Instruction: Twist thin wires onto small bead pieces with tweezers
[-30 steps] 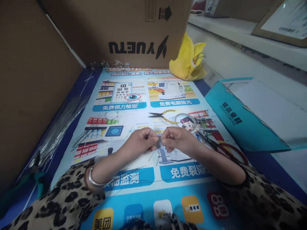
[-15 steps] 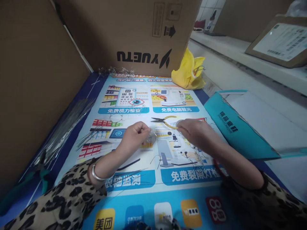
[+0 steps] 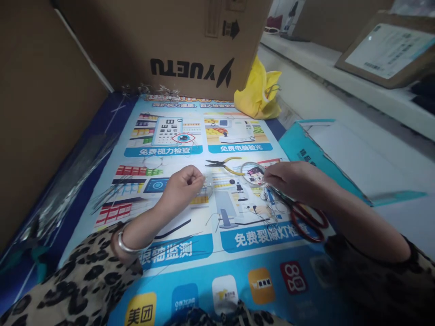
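Apparently a holding step: the left hand's [image 3: 186, 182] fingers were pinched on a thin wire piece [image 3: 209, 184] mid-surface [image 3: 124, 115], right hand [image 3: 288, 176] at a pale ring [image 3: 252, 163] toward the right edge, grip couldn't be told, next move likely needing steady left fingers.

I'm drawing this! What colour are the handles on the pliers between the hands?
The needle-nose pliers have yellow handles, best seen in the head view.
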Demonstrator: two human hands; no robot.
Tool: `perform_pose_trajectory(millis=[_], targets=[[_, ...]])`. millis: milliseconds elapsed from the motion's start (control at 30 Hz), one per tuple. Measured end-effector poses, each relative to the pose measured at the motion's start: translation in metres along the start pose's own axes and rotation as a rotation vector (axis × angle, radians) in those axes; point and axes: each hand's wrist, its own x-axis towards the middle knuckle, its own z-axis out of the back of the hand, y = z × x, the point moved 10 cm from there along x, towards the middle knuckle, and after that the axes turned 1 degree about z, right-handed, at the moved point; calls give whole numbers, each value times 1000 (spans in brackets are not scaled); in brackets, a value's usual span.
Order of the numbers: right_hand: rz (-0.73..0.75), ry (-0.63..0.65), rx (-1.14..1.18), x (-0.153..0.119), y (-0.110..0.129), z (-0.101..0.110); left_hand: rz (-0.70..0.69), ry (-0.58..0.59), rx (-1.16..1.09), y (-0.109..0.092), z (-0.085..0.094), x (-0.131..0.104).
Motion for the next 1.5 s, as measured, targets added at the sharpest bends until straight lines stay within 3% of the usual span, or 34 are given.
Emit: perform_pose_trajectory(millis=[233,467,600,733,1167,1500], targets=[[-46,204,-72,-48,-20,-46,-45,231,163,-7,-28,-11],[78,-65,25,-67,-7,-49,-89,315,281,-8,-43,-18],[224,-68,-10,-68,7,-58,-121,364,339,-9,-53,-22],[277,-114,15,-67,8,-57,-140,391,364,-9,-58,-26],[70,-195,705,-47,-14,-26,-152,407,415,-2,-65,-28],[-247,54,1138,-50,-27,-62,-113,420,430,-3,-65,-28]])
